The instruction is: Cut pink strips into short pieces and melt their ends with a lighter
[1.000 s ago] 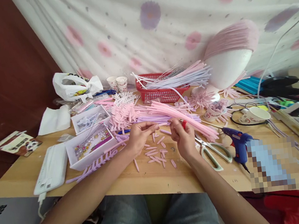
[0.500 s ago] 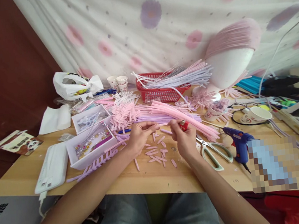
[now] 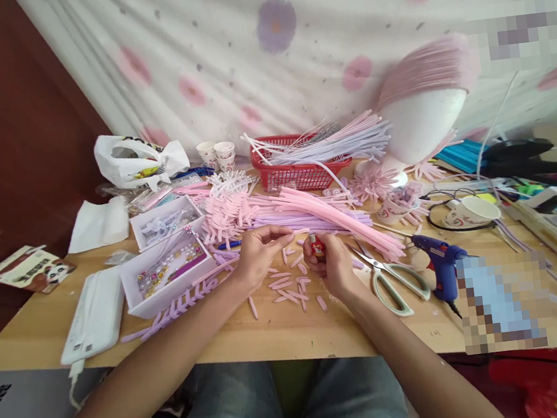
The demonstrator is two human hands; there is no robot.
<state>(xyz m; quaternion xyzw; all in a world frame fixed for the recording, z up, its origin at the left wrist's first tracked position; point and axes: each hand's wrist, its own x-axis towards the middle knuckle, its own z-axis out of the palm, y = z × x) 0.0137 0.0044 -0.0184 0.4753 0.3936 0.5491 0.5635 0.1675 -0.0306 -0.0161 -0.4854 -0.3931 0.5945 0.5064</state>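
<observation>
My left hand [image 3: 258, 255] pinches a short pink pipe cleaner piece [image 3: 301, 231] between thumb and fingertips, its free end pointing right. A red lighter [image 3: 317, 246] is upright in my right hand [image 3: 336, 266], its metal top close to that end; no flame can be made out. Below and between my hands, several short pink pieces [image 3: 280, 282] lie scattered on the wooden table [image 3: 273, 337]. Just beyond are long pink pipe cleaners [image 3: 334, 213] across purple ones [image 3: 280, 221], beside a pile of pink fuzzy sprigs [image 3: 229, 214].
Scissors [image 3: 392, 280] and a blue glue gun [image 3: 440, 264] lie right of my right hand. White boxes of beads [image 3: 151, 307] and a power bank [image 3: 90, 318] are at left. Behind stand a red basket [image 3: 300, 178] and a white head form [image 3: 424, 125].
My right hand has let its fingertips come away from the pink piece and turned the red lighter upright near its end. My left hand keeps its pinch.
</observation>
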